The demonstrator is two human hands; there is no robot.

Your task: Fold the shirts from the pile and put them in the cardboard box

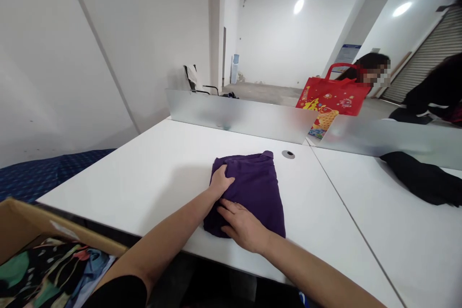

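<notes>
A dark purple folded garment (256, 187) lies in a flat, roughly rectangular bundle on the white table. My left hand (221, 182) is at its upper left edge, thumb over the cloth and fingers curled at the fold, closed on the fabric. Lower on the same bundle, my right hand (243, 224) rests with fingers stretched out and slightly apart, pressing the cloth near its left side. A small strip of cloth sticks up at the garment's far right corner.
An open cardboard box (21, 221) with patterned clothes stands at lower left. Frosted dividers (245, 113) edge the table's far side. A black cloth (422, 178) lies on the right-hand table. Beyond are a red bag (335, 94) and two people.
</notes>
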